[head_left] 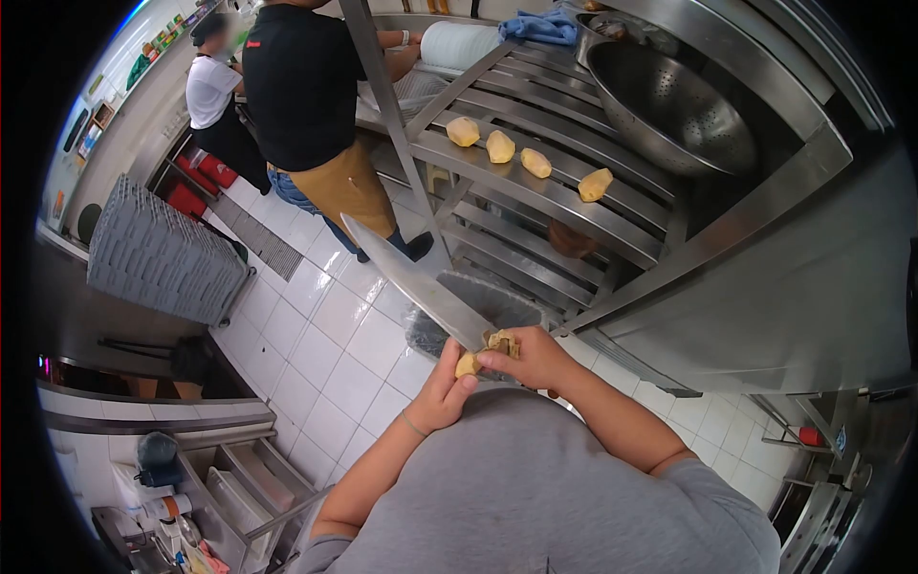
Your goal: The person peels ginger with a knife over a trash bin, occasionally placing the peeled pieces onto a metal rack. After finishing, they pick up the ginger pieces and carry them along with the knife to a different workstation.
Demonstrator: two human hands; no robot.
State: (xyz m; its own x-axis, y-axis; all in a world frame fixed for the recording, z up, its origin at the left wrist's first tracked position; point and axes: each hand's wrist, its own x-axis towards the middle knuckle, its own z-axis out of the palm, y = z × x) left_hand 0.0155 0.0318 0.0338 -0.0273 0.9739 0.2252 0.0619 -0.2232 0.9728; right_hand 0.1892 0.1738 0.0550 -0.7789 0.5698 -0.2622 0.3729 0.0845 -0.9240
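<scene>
My left hand [438, 400] is closed around a yellowish, peeled-looking potato [467, 364] in front of my belly. A large kitchen knife [413, 283] is gripped in my right hand [540, 360], its long blade pointing up and to the left. The right thumb rests close to the potato, by the heel of the blade. Bits of brownish peel [503, 342] cling near the right fingers. Most of the knife's handle is hidden by the hand. Below the blade stands a bin [430, 335] lined with clear plastic.
Several peeled potatoes [500, 146] lie in a row on a slatted metal rack [555, 194], beside a large steel colander [660, 105]. A person in a black shirt [301, 86] and another in white [212, 91] stand ahead. Stacked grey crates [163, 253] are at left.
</scene>
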